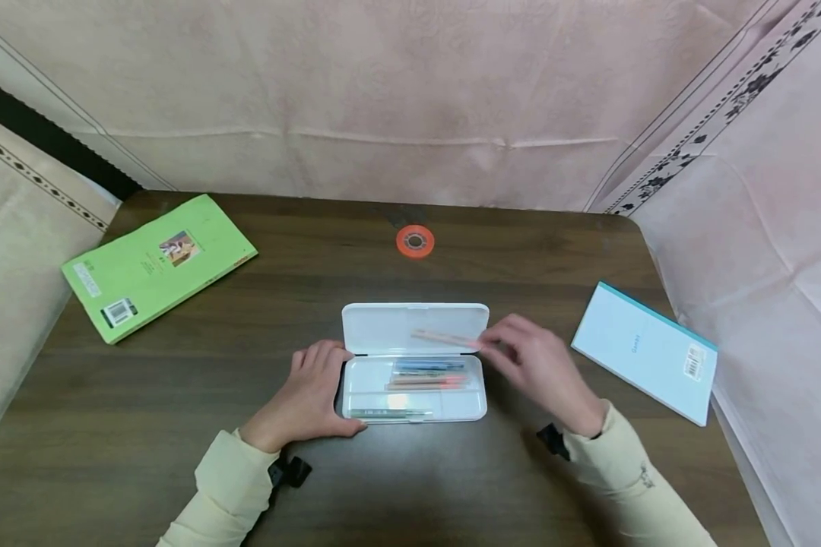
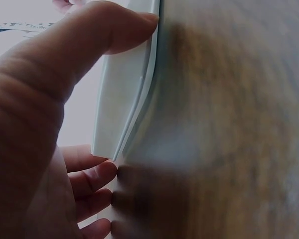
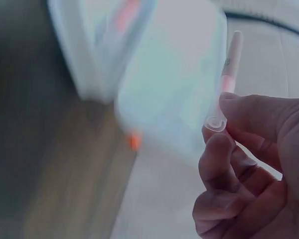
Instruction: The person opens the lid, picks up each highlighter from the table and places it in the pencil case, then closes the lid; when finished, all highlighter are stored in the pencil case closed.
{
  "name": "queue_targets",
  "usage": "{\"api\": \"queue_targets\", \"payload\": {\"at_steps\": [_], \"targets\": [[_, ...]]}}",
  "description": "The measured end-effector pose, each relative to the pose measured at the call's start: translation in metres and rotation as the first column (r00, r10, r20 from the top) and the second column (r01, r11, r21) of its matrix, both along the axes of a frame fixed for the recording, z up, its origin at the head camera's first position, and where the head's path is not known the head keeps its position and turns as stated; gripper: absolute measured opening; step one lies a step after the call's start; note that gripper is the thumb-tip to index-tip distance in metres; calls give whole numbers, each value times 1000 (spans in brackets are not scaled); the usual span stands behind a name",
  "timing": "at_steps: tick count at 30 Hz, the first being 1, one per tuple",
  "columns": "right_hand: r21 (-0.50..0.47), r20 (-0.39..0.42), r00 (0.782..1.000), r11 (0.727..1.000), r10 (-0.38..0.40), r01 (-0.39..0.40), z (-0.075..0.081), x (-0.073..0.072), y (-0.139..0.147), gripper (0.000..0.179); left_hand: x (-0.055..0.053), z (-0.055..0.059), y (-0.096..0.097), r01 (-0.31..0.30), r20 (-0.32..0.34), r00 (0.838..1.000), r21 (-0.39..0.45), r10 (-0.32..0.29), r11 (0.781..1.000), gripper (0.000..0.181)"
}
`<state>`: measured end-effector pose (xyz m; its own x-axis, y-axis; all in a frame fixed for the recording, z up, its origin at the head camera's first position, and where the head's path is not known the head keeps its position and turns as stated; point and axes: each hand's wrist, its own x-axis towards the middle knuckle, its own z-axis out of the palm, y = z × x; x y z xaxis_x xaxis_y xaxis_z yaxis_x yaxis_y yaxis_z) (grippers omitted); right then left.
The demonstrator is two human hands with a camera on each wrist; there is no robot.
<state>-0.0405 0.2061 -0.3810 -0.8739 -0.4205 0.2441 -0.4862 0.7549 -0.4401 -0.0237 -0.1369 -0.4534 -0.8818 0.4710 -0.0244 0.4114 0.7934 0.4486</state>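
Observation:
An open white pencil case [image 1: 369, 365] lies on the table with its lid [image 1: 383, 327] tilted back on the far side. Several pens [image 1: 427, 376] lie in its back part, and a greenish pen [image 1: 386, 414] lies along the front. My left hand [image 1: 306, 395] holds the left end of the case, its thumb along the front wall [image 2: 122, 94] in the left wrist view. Above the lid, my right hand [image 1: 537, 365] pinches one end of a pale pen with a pink part [image 3: 232, 59] between thumb and fingers; the pen points left in the head view.
A green book [image 1: 144, 273] lies at the back left and a light blue book [image 1: 639, 357] at the right. Behind the case sits an orange-red ring-shaped disc [image 1: 405, 251]. Patterned cloth [image 1: 383, 91] hangs past the table's far edge.

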Motion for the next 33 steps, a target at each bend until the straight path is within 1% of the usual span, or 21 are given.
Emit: {"api": "queue_targets", "payload": {"at_steps": [3, 6, 8, 10, 14, 20, 26, 28, 30, 33], "targets": [[25, 46, 996, 997, 72, -74, -9, 7, -22, 13, -1, 0, 0, -2, 4, 1000, -5, 2, 1000, 91], [66, 79, 986, 986, 148, -153, -21, 13, -40, 10, -1, 0, 0, 0, 5, 1000, -2, 0, 1000, 91], [96, 98, 979, 977, 181, -191, -29, 17, -49, 10, -2, 0, 0, 3, 4, 1000, 1, -3, 1000, 91], [123, 108, 974, 970, 198, -211, -36, 20, -55, 10, -2, 0, 0, 6, 3, 1000, 1, -6, 1000, 91], [140, 94, 975, 967, 200, -212, -43, 25, -61, 11, -1, 1, 1, 6, 6, 1000, -2, -6, 1000, 92], [123, 55, 976, 969, 209, -214, -45, 28, -62, 13, -1, 1, 0, 4, 17, 1000, 1, -4, 1000, 92], [126, 62, 977, 970, 202, -209, -45, 29, -62, 15, -1, 0, -1, 6, 11, 1000, 8, -6, 1000, 92], [120, 71, 979, 973, 191, -199, -43, 27, -61, 14, 0, 0, -1, 7, 9, 1000, 8, -7, 1000, 92], [94, 87, 981, 979, 173, -181, -39, 24, -59, 13, 0, 0, -1, 7, 7, 1000, 9, -7, 1000, 92], [10, 126, 985, 993, 116, -119, -28, 17, -52, 13, 0, 0, -1, 5, 9, 1000, 8, -5, 1000, 92]]}}
